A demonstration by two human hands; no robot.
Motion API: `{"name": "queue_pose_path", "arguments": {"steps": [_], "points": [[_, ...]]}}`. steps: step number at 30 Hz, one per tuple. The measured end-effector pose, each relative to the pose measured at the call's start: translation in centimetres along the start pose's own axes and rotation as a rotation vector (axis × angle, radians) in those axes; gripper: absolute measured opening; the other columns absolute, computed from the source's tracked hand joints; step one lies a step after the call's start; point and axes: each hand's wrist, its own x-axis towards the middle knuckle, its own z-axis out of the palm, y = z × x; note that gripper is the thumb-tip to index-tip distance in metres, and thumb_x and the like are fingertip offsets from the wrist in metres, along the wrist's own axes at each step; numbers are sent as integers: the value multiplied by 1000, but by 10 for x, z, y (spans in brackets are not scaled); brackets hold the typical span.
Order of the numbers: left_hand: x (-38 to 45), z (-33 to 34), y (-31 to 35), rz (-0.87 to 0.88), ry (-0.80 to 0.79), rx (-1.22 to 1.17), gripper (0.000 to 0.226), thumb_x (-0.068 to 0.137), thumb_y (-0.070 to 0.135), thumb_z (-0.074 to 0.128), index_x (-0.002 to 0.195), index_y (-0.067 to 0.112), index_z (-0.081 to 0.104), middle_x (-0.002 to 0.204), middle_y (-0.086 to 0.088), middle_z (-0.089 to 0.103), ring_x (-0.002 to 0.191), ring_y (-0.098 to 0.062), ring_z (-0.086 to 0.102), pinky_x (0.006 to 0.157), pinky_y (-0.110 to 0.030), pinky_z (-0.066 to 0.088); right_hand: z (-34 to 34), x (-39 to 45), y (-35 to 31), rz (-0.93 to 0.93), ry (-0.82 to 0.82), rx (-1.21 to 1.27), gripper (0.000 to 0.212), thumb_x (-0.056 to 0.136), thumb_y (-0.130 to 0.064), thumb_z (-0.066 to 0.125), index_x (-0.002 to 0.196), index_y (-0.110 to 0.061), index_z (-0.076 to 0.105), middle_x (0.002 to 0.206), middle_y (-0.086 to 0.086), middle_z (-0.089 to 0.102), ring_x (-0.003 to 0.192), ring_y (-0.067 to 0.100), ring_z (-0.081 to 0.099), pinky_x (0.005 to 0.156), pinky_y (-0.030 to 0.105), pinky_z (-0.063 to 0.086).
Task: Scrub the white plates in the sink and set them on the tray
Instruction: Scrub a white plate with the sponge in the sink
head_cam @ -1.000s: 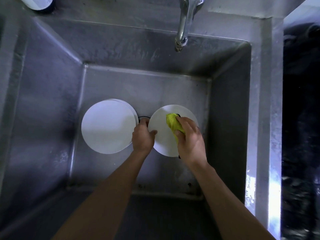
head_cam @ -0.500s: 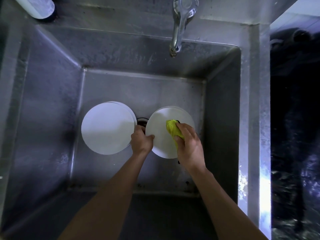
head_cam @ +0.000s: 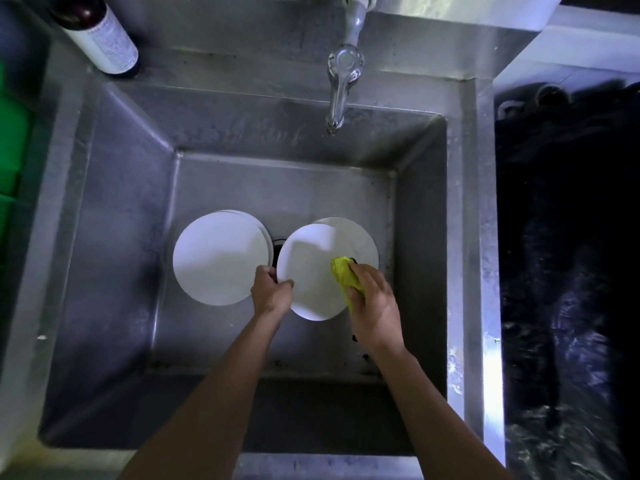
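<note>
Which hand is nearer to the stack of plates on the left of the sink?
The left hand, gripping the held plate's rim right beside the stack. The right hand, holding the yellow scrubber, is across that plate.

Place: probably a commercial kitchen's dishwashing station.
Evidence: deep stainless-steel sink [head_cam: 114,209], lever faucet [head_cam: 341,81], white plates [head_cam: 220,258] stacked inside, bottle [head_cam: 104,32] on rim.
</note>
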Motion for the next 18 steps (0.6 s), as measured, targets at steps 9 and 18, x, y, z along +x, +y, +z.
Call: {"name": "queue_pose_path", "arguments": {"steps": [9, 18], "points": [[-42, -21, 21, -169, -197, -367, 23, 88, -1, 56, 100, 12, 70, 105, -16, 74, 87, -34, 72, 56, -40, 61, -18, -32, -11, -6, -43, -15, 44, 104, -24, 50, 148, -18, 48, 148, 4, 50, 132, 28, 49, 107, 50, 44], [-107, -60, 41, -148, -212, -568, 32, 89, -5, 53, 106, 18, 69, 110, -16, 73, 99, -38, 71, 69, -47, 63, -61, -50, -30, -160, -63, -66, 46, 105, -25, 50, 151, -23, 43, 153, 0, 45, 134, 27, 47, 108, 50, 44]]}}
